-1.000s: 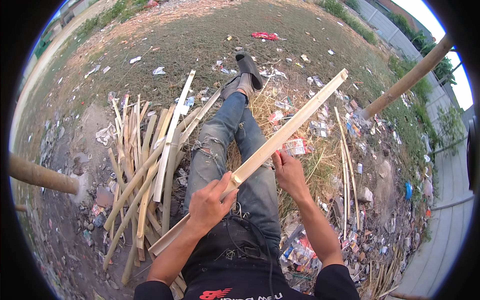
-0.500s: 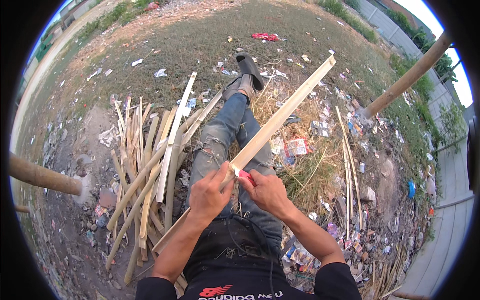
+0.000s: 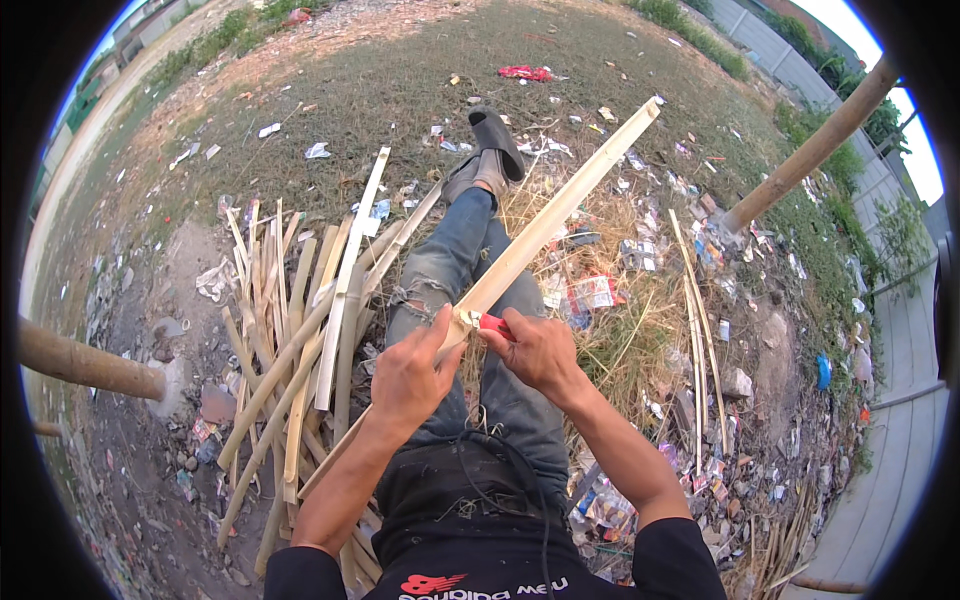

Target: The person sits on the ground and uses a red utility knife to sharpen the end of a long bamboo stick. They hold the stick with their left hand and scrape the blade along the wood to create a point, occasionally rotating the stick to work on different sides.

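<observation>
A long split bamboo strip [image 3: 565, 215] slants across my lap, its pale inner face up and its far end raised to the right. My left hand [image 3: 410, 380] is closed round the strip near its lower part, thumb and fingers on its edges. My right hand [image 3: 540, 352] is closed on a red-handled knife [image 3: 493, 323], held against the strip just beside my left fingers. A small pale bit, perhaps a shaving or the blade, shows at that spot; most of the blade cannot be made out. The strip's near end passes under my left forearm.
Bamboo poles and split strips [image 3: 275, 370] lie heaped at my left. Several thin strips [image 3: 692, 330] lie on the right. Thick bamboo posts stand at left [image 3: 90, 360] and right [image 3: 810, 145]. My outstretched legs [image 3: 440, 270] lie among litter and dry grass [image 3: 630, 350].
The view has shifted slightly. Both hands stay at the strip, the knife handle now showing a little more, and the pale bit at the cut looks larger.
</observation>
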`<action>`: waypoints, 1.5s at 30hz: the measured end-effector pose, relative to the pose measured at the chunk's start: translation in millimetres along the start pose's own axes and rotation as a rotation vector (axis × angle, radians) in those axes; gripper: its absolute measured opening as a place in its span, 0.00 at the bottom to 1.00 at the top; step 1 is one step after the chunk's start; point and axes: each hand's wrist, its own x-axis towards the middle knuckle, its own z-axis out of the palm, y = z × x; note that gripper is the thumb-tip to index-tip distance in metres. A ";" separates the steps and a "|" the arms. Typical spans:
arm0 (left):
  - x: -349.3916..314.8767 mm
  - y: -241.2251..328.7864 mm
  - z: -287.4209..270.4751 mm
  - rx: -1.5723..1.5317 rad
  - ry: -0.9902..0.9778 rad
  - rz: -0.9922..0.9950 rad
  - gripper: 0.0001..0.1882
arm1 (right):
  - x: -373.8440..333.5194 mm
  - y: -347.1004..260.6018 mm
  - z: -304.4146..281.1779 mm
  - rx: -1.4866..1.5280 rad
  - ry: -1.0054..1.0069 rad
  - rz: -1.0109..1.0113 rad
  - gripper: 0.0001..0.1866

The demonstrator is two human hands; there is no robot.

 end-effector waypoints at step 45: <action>-133.5 -39.1 -63.6 -0.070 -0.242 -0.066 0.31 | -3.2 244.9 -71.6 -0.026 0.293 0.771 0.41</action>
